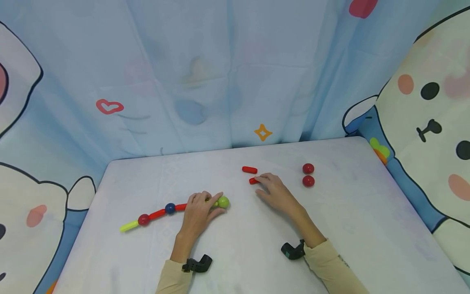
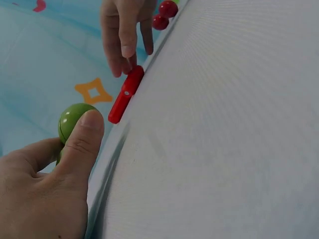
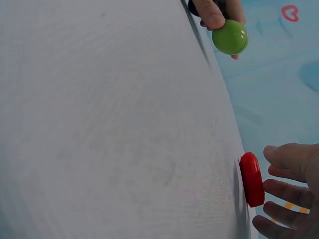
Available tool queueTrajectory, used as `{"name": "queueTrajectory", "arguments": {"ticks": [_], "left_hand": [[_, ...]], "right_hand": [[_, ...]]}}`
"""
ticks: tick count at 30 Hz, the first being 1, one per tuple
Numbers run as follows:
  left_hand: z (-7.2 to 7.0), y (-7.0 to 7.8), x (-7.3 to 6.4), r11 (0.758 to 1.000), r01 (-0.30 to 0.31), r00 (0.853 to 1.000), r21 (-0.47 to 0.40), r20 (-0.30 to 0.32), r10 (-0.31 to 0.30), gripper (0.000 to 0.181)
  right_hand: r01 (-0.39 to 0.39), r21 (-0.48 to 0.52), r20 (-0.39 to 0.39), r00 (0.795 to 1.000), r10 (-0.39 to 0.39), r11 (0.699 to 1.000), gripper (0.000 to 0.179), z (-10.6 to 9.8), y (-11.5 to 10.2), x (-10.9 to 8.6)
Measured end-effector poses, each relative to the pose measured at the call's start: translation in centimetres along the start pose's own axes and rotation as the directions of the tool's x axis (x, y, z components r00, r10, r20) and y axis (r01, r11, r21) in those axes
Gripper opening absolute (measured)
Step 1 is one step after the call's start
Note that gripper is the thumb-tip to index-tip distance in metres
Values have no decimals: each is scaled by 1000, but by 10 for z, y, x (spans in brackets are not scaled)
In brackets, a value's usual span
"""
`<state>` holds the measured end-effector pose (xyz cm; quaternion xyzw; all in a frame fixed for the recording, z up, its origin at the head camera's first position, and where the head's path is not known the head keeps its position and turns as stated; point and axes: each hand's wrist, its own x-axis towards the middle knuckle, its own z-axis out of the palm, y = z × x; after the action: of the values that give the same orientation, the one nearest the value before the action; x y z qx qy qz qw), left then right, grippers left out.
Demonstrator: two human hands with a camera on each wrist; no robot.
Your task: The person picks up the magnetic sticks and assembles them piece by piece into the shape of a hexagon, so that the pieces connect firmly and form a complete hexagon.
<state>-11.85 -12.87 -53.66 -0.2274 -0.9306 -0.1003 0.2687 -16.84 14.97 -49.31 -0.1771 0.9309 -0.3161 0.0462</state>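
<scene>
A chain of toy rods and balls lies slanting on the white table. It runs from a yellow-green rod through a red ball, a red rod and a blue ball to a green ball. My left hand holds the chain near its green end, thumb beside the ball, and covers part of it. Over at the right, my right hand reaches a loose red rod with its fingertips, the fingers spread and the thumb apart. Another red rod lies just behind.
Two loose red balls, a rear one and a front one, sit to the right of my right hand. A light-blue printed curtain hangs along the table's back edge. Each wrist carries a small black camera.
</scene>
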Motion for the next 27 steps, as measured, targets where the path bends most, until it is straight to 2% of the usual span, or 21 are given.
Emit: {"name": "queueTrajectory", "arguments": {"ticks": [7,11,18,27], "left_hand": [[0,0,1,998,-53,996,-18,-71,52,50],[0,1,1,997,-59,996,-51,-67,55,48],[0,2,0,995,-57,997,-82,-60,53,46],[-1,2,1,996,-65,997,-68,-49,62,51]], "right_hand": [[-46,-33,-26,999,45,998,48,-1,-1,0],[-47,-34,-30,998,46,998,43,-2,0,0],[-56,34,24,998,55,998,37,-3,1,0],[-82,-3,11,997,82,997,25,2,-2,1]]}}
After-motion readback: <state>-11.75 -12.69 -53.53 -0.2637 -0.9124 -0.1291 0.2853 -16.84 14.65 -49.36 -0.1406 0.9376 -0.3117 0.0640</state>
